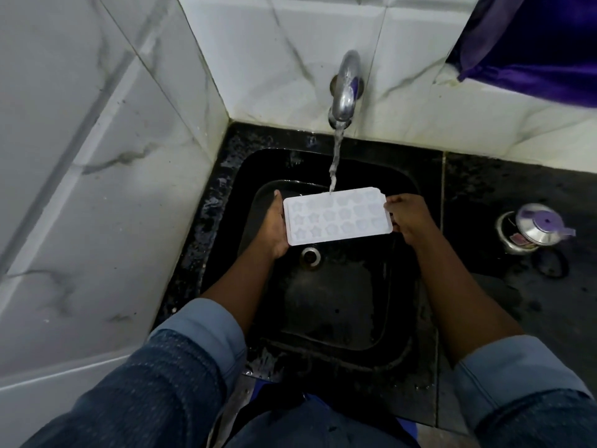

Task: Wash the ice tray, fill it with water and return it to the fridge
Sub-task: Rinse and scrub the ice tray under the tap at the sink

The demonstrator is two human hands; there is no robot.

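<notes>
1. Over the black sink (339,305), we find the white ice tray (337,216) held roughly level, with its star-shaped cavities facing up.
2. The tray spans the gap between the two hands, one at each short end.
3. The left hand (274,227) grips the left end, wrapped round the edge. Its fingers go under the tray and are hidden from us.
4. The right hand (408,218) grips the right end, with fingers curled at the tray's edge.
5. A water stream (336,156) from the steel tap (346,88) lands on the tray's far edge.
6. The drain (310,255) lies just below the tray's near edge.
7. On the dark counter (504,189) to the right stands a steel pot (536,227) with a purple-knobbed lid. We note a sticker on it, too small to read.
</notes>
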